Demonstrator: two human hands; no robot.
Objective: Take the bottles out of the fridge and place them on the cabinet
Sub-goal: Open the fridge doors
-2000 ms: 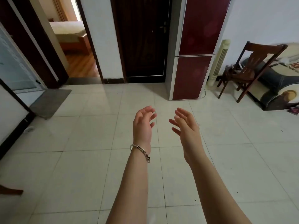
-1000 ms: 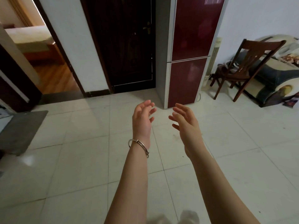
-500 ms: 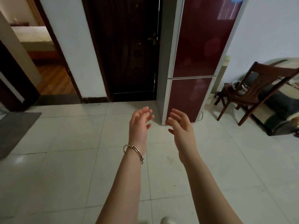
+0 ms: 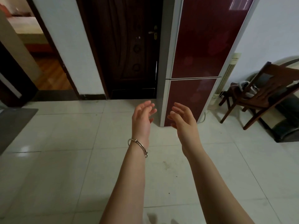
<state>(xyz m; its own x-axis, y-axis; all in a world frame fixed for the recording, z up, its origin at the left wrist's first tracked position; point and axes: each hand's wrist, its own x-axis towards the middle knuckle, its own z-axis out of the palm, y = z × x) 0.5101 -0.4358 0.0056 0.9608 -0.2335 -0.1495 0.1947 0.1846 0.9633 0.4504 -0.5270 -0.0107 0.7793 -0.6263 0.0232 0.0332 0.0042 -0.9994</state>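
Facing the closed maroon fridge (image 4: 200, 46), both hands empty.
The person's left hand (image 4: 142, 120) and right hand (image 4: 183, 122) hover loosely spread, palms turned toward each other, just short of the lower door (image 4: 191, 97). The bottles are hidden, presumably behind the doors. They are likely cold, slick and heavy if full, so best gripped round the body. The cabinet is out of view.
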